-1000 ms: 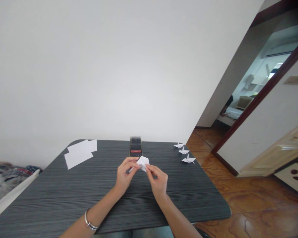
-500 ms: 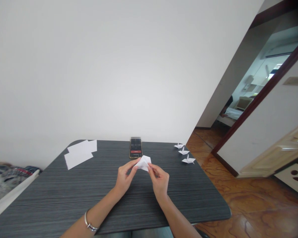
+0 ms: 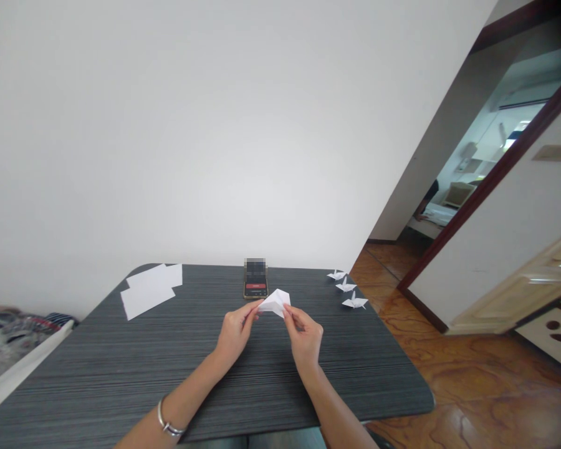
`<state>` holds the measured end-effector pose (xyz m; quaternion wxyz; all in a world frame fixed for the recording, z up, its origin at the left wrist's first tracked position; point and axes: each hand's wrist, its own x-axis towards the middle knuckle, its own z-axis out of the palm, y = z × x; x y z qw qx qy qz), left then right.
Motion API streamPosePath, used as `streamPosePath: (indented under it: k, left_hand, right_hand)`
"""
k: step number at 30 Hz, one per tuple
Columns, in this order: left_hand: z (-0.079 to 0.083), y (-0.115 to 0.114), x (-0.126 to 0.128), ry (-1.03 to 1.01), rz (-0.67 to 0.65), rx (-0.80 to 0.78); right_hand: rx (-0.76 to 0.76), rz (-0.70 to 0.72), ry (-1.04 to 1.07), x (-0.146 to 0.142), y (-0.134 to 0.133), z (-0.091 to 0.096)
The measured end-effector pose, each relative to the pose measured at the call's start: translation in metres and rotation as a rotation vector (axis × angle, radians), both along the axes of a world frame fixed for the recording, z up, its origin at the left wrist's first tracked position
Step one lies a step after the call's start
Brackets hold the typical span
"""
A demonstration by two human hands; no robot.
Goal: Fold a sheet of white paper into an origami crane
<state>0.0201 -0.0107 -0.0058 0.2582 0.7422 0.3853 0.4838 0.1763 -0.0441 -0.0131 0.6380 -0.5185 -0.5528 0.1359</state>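
The folded paper (image 3: 275, 302) is at the lower centre of the frame, above the dark table (image 3: 191, 380) and just below the phone (image 3: 255, 289); the left hand (image 3: 234, 333) pinches its left end between thumb and fingers; the right hand (image 3: 305, 340) pinches its right edge likewise. For good handling, keep both pinches light and near the edges, so the panels do not buckle; match edges before pressing any crease; support the opposite end while one side is worked; keep the piece apart from the white sheets (image 3: 144, 302), lower left, and the paper birds (image 3: 354, 302), lower right.
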Motion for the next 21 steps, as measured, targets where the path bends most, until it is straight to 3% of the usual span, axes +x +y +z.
streamPosePath:
  k: [8, 21]
  left_hand:
    - [0.0082, -0.0065, 0.0030, -0.083, -0.086, -0.023]
    - [0.0026, -0.0016, -0.0026, -0.160, -0.005, 0.155]
  right_hand:
    - [-0.016, -0.021, 0.036, 0.0017, 0.0019, -0.0029]
    - [-0.083, 0.084, 0.190, -0.0011, 0.0029, -0.0031]
